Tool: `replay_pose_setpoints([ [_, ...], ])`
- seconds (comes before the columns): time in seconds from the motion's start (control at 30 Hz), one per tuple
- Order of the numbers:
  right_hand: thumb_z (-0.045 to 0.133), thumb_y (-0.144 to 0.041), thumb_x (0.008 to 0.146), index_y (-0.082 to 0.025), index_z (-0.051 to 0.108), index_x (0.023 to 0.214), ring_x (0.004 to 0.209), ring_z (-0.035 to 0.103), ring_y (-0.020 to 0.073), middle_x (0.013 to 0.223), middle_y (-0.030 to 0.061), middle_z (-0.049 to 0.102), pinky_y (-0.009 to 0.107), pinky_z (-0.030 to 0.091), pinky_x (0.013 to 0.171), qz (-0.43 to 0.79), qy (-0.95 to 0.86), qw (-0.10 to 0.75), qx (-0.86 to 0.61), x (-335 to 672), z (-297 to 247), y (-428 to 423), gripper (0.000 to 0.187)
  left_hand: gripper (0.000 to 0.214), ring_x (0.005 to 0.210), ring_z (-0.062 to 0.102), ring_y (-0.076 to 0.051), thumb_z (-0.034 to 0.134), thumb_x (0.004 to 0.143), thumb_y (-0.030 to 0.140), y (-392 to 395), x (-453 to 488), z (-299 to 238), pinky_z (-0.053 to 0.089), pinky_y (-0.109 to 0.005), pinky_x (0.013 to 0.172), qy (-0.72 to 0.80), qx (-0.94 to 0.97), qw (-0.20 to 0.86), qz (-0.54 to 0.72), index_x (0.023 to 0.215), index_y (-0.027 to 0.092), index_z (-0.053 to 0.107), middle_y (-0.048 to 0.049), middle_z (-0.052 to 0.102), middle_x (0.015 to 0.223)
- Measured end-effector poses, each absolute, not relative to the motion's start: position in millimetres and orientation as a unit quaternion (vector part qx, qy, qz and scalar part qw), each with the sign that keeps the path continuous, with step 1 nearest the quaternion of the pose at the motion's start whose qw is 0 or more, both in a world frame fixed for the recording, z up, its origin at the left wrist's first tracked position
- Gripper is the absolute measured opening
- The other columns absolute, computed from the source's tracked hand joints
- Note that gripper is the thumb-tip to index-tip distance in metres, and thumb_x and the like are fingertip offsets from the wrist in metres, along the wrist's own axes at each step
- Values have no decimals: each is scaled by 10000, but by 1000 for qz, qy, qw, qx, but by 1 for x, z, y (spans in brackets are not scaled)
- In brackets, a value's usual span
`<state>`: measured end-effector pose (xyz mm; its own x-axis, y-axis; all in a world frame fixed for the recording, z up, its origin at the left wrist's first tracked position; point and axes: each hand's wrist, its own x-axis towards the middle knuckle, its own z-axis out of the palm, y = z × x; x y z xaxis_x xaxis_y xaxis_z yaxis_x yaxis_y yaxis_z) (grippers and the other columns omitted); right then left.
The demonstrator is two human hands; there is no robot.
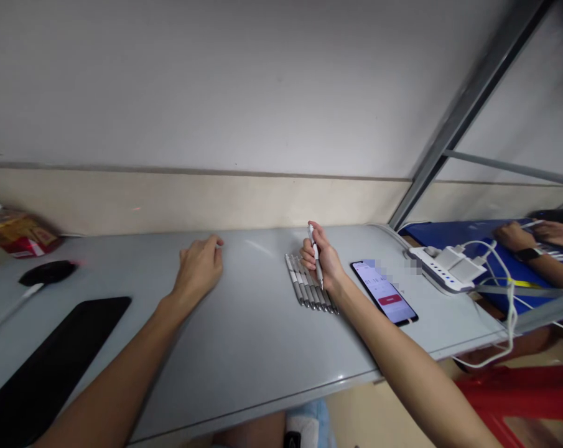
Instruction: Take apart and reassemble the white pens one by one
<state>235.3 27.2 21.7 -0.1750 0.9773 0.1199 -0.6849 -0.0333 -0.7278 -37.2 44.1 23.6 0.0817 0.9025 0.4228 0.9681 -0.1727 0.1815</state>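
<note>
My right hand [326, 256] is closed around a white and grey click pen [315, 252]. The pen is held upright, its metal tip pointing down and its top near my thumb. Below this hand, several similar pens [304, 286] lie side by side in a row on the grey table [244, 348]; my wrist partly covers the row's right end. My left hand [198, 266] rests on the tabletop to the left, its fingers loosely curled together, with nothing visible in them.
Right of the pens lies a lit phone [384, 292], then a white power strip [442, 270] with plugs and cables. At left are a black mat [61, 367], a computer mouse [48, 272] and a bottle [17, 230]. Another person's hands [517, 236] are beyond the metal frame [430, 162].
</note>
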Motion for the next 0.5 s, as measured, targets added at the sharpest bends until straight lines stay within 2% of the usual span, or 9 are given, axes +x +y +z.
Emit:
replay_pose_setpoints([
  [0.17, 554, -348, 897, -335, 459, 1131, 399, 278, 74, 533, -94, 328, 168, 182, 356, 676, -331, 622, -217, 236, 28, 25, 253, 276, 1077, 513, -324, 419, 846, 194, 46, -37, 17, 407, -415, 789, -637, -727, 108, -233, 1089, 192, 551, -128, 599, 1130],
  [0.33, 558, -350, 893, -338, 450, 1152, 393, 266, 70, 533, -96, 329, 161, 190, 361, 668, -335, 627, -220, 236, 27, 26, 281, 211, 891, 584, -253, 412, 850, 194, 47, -39, 17, 420, -397, 801, -610, -746, 56, -261, 1008, 190, 551, -65, 615, 832],
  [0.5, 556, -340, 896, -344, 447, 1146, 391, 255, 72, 527, -95, 331, 164, 182, 359, 669, -337, 624, -222, 237, 24, 28, 273, 215, 830, 572, -231, 414, 825, 161, 50, -39, 15, 449, -357, 773, -583, -752, 2, -308, 995, 186, 542, -55, 581, 780],
])
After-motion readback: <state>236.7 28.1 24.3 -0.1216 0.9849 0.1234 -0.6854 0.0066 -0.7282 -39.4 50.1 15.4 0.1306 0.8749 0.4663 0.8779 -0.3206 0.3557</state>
